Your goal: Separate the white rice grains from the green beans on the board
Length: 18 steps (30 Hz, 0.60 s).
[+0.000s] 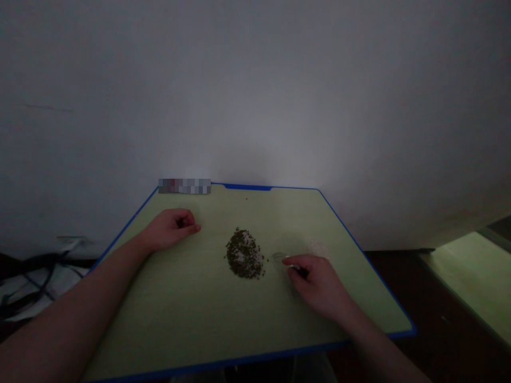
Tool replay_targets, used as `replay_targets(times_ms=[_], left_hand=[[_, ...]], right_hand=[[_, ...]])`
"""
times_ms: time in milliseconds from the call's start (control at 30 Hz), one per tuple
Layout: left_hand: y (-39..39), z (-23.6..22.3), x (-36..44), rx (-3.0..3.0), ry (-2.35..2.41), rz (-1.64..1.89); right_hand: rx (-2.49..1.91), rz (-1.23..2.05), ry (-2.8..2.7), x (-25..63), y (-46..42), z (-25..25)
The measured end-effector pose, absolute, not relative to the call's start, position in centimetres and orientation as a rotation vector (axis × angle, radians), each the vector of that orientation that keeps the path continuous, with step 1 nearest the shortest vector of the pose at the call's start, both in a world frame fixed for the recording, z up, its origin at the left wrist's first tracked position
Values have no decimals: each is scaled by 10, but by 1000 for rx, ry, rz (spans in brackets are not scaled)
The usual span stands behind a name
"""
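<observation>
A mound of small dark greenish-brown beans or seeds mixed with pale grains (244,254) lies in the middle of the table (191,303). To its right, my right hand (315,282) pinches a small spoon by its handle, low over the tabletop. The spoon's thin bowl (279,257) points left towards the mound, apart from it; most of the handle is hidden by my fingers. Just behind that hand is a thin patch of pale grains (318,247). My left hand (170,229) rests left of the mound, fingers loosely curled and thumb apart, with nothing visible in it.
A blue edging (247,187) runs round the table, which stands against a pale wall (247,96). A blurred-out strip (184,186) covers the far left corner. Dark cables (40,282) lie at the left, and another light-topped surface (475,282) is at the right.
</observation>
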<state>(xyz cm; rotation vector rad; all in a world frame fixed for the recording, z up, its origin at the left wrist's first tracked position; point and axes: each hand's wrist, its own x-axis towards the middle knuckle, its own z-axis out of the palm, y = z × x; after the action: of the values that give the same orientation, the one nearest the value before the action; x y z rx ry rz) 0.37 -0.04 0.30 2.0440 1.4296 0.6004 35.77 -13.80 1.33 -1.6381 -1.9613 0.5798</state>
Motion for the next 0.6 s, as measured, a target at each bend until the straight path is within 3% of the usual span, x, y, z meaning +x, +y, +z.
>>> replay_targets(times_ms=[600], left_hand=[[0, 3, 5, 2092, 1462, 581]], right_hand=[[-1842, 471, -1865, 382, -125, 10]])
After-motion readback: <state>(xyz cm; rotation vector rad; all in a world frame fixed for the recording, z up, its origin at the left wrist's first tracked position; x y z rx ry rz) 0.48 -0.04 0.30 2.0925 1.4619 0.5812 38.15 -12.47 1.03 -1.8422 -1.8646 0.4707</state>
